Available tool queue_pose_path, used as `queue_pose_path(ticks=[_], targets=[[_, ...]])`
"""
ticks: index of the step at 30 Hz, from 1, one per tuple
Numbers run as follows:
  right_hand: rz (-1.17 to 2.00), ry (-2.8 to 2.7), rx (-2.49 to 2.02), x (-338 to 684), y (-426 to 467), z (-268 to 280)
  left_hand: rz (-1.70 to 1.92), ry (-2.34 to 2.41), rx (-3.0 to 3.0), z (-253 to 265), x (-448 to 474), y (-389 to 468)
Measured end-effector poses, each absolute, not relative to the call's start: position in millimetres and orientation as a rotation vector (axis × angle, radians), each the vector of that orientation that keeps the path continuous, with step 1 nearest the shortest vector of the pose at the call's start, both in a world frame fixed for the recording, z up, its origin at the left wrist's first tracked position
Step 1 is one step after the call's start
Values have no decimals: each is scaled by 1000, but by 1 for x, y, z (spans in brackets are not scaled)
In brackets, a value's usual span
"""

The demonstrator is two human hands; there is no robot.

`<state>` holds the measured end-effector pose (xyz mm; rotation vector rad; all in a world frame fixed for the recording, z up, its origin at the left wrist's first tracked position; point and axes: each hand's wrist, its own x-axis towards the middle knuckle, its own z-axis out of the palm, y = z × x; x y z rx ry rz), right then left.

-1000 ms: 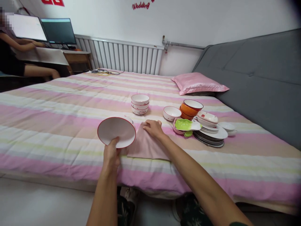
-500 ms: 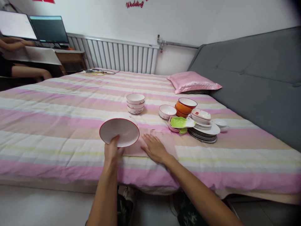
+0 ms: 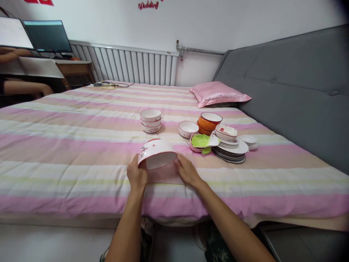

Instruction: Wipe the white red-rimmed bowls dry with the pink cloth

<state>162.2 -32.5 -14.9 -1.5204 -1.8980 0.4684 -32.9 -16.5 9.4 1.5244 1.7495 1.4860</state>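
A white bowl (image 3: 157,148) with a red rim and a red floral print is tipped nearly upside down, its mouth facing me. My left hand (image 3: 137,174) grips its left side, the thumb at the rim. At the opposite edge, my right hand (image 3: 188,170) has its fingers closed on the right rim. Below the bowl lies a flat pale pink sheet (image 3: 165,176), cloth or paper, partly covered by bowl and hands. Just beyond stands a stack of matching bowls (image 3: 151,122), and a single white bowl (image 3: 188,129) sits to its right.
On the right are orange bowls (image 3: 206,124), a green leaf-shaped dish (image 3: 201,141), and stacked plates (image 3: 230,156) topped with small dishes. A pink pillow (image 3: 218,92) lies by the grey headboard (image 3: 286,72). Cables (image 3: 110,85) rest at the bed's far edge; a person sits at a desk (image 3: 73,69), left.
The bowl has moved right over the pink sheet and turned more upside down. My right hand has lifted from the sheet and taken the bowl's right rim. The view has shifted slightly right.
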Motion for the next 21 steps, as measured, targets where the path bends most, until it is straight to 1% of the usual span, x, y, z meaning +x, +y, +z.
queue_pose_path(ticks=[2, 4, 6, 8, 11, 16, 18, 21], targets=[[433, -1652, -1584, 171, -34, -14, 1279, 1987, 1744, 13, -32, -19], [329, -1484, -1729, 182, -36, -14, 1071, 2126, 1893, 16, -29, -21], [226, -1429, -1881, 197, -39, -14, 919, 2177, 1995, 17, -24, -22], [274, -1396, -2018, 209, -42, -16, 850, 2184, 2071, 18, -19, -23], [384, -1367, -2088, 219, -45, -16, 881, 2146, 2134, 17, -14, -22], [513, -1372, -2182, 215, -45, -9, 1108, 2038, 2166, 17, -18, -19], [566, -1377, -2148, 215, -45, -9, 1171, 2057, 2181, 18, -21, -19], [630, -1392, -2014, 215, -46, -15, 1159, 2177, 2151, 19, -24, -20]])
